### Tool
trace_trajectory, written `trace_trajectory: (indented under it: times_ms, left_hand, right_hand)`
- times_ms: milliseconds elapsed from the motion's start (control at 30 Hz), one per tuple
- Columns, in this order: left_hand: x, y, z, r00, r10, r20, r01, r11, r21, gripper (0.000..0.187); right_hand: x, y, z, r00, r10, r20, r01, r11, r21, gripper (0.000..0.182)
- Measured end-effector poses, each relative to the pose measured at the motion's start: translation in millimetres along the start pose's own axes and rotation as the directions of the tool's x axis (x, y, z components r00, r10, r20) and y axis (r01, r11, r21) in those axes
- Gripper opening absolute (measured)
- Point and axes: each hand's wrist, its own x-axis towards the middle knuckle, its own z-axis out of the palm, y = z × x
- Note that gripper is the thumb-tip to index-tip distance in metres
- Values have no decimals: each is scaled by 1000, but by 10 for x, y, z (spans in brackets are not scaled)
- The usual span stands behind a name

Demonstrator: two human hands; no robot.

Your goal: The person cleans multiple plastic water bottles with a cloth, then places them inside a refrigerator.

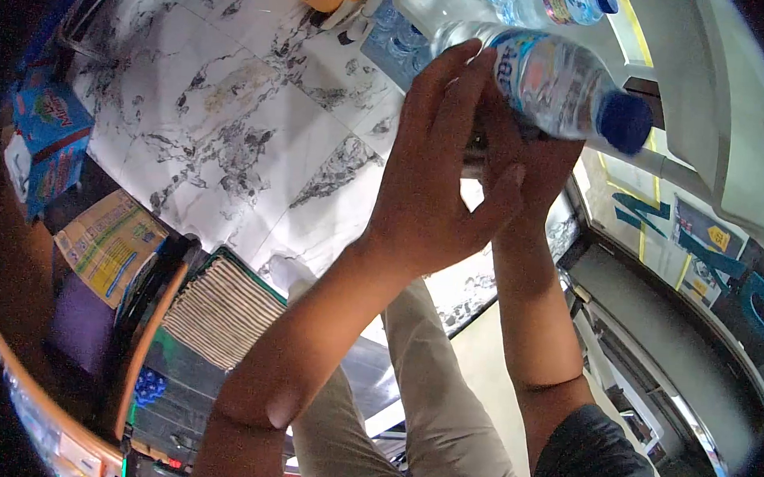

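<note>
A clear plastic water bottle (554, 78) with a dark blue cap and a printed label is held up in front of me, lying nearly sideways with the cap to the right. My left hand (444, 159) has its fingers over the label and the base end, thumb pointing right. From below, my right hand (540, 161) grips the same bottle; its fingers are mostly hidden behind the bottle and my left hand. More water bottles (567, 5) lie just beyond, on a pale surface.
A blue-tinted pack of bottles (394, 42) stands on the marble floor (233, 98). On the left are a blue carton (51, 144), a yellow printed packet (115, 244) and a wooden edge (153, 338). A striped mat (225, 308) lies near my legs. Glass with lettering (705, 249) is at right.
</note>
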Motion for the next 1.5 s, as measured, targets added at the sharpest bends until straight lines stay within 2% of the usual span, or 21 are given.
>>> trace_trajectory:
  times_ms: [33,67,100,167,300,433,533,600,700,767,833,900,1033,1133,1200,1233,1300,1333,1400,1433,1500]
  left_hand:
    - [82,-40,93,1000,-9,4,9,999,-33,84]
    - [173,-90,179,1000,-20,7,20,998,-63,84]
    - [272,-196,281,999,31,13,-31,999,17,79]
    - [457,-377,521,999,5,35,-4,999,-32,75]
    - [742,-642,886,982,-98,164,109,992,-59,64]
    - [968,-949,1176,965,78,249,-100,992,78,45]
    - [1004,-1254,1465,955,159,250,-202,966,161,30]
    - [1039,-1470,1652,893,289,345,-417,818,396,28]
    - [1072,-1789,1866,851,475,224,-524,789,321,26]
    - [1164,-1724,1903,917,176,358,-234,964,126,32]
    - [1242,-1498,1779,892,-26,452,25,1000,9,38]
    - [1204,-1280,1628,868,-123,482,173,983,-62,44]
    - [1082,-1533,1853,938,-17,345,55,993,-101,46]
    - [1014,-1563,1801,930,47,364,-28,998,-56,44]
    - [1005,-1533,1704,906,137,401,-154,988,9,44]
    - [1001,-1510,1663,896,182,406,-219,975,46,44]
    - [908,-1402,1599,910,220,351,-270,957,102,44]
    - [873,-1322,1552,925,218,311,-262,959,107,45]
    - [784,-1107,1438,975,114,191,-118,993,5,45]
    - [729,-971,1339,982,89,164,-93,996,13,46]
    - [575,-662,1067,994,33,105,-38,998,40,48]
  right_hand:
    - [113,6,25,999,-30,-28,30,999,-15,74]
    - [170,-54,17,999,-3,41,7,995,-101,61]
    - [255,36,-40,990,109,91,-130,954,269,56]
    - [531,306,-165,961,212,179,-278,723,632,57]
    - [1074,794,-257,935,304,184,-327,533,780,65]
    - [1224,674,-201,887,432,163,-372,459,807,71]
    - [1405,849,-251,880,456,133,-373,491,787,70]
    - [1500,993,-303,879,465,107,-376,536,755,69]
    - [1695,1212,-401,869,491,67,-401,618,676,68]
    - [1820,1339,-470,861,507,37,-425,678,600,68]
    - [1948,1467,-560,851,524,6,-456,735,502,67]
    - [2047,1560,-619,844,537,-24,-480,773,415,67]
    - [2176,1787,-644,828,553,-94,-495,800,339,66]
    - [2319,2052,-619,835,545,-79,-428,733,529,63]
    - [2351,2133,-673,859,506,-78,-469,839,276,62]
    - [2338,2103,-696,874,469,-124,-482,870,-105,62]
    - [2284,1996,-765,947,319,-42,-275,732,-623,64]
    - [2204,1926,-803,968,238,85,-99,665,-740,65]
    - [1998,1669,-785,960,269,84,-149,738,-658,68]
    - [1889,1435,-721,918,395,-25,-366,826,-428,68]
    - [1400,834,-495,883,463,-75,-466,885,-26,69]
